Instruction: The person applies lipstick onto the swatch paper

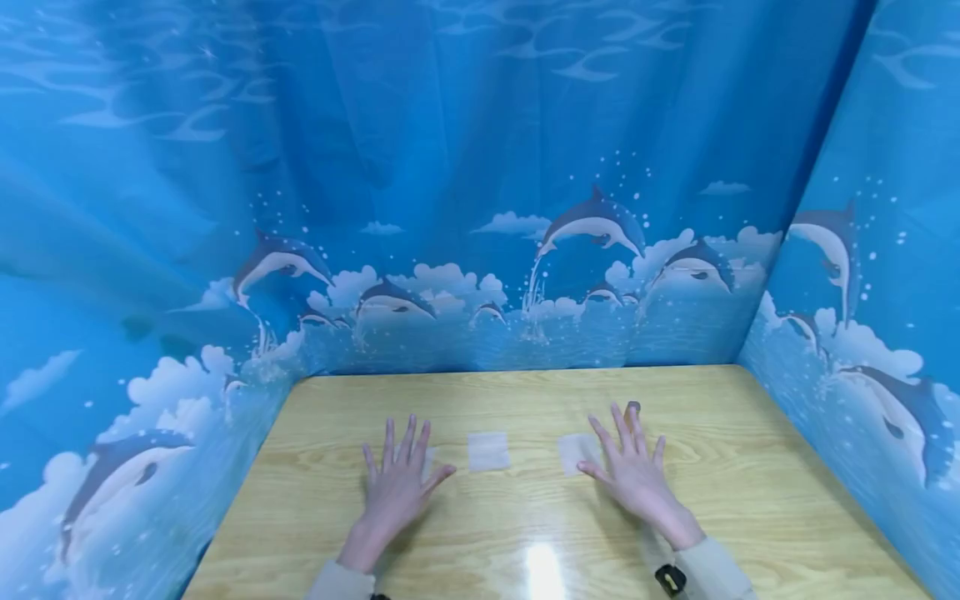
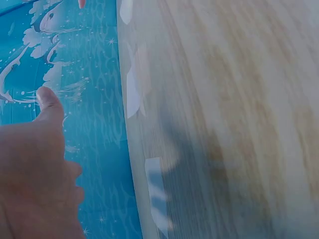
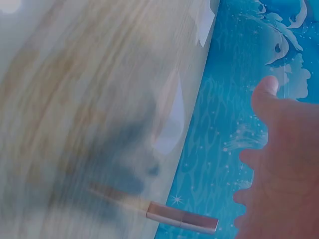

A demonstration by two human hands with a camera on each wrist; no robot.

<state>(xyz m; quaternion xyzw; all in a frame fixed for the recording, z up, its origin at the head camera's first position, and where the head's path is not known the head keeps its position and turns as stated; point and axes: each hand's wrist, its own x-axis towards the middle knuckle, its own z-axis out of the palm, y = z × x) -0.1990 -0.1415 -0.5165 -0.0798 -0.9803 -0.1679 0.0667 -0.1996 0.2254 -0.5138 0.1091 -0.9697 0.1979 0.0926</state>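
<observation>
My left hand [image 1: 397,492] is held over the table with its fingers spread, and it grips nothing. Partly behind its thumb and index finger lies a thin whitish square [image 1: 429,460]. A second pale square [image 1: 488,451] lies between the hands. My right hand [image 1: 637,482] is likewise spread above the table, holding nothing; its thumb overlaps a third square [image 1: 579,452]. Beyond its fingertips is a small slim tube, mostly hidden in the head view; in the right wrist view the tube [image 3: 182,217] has a shiny pinkish-metal section and a paler end.
The light wood-grain table [image 1: 487,533] carries a bright glare spot near its front. Blue curtains [image 1: 450,167] printed with dolphins hang along the back and both sides. A dark wristband [image 1: 670,579] sits at the right sleeve.
</observation>
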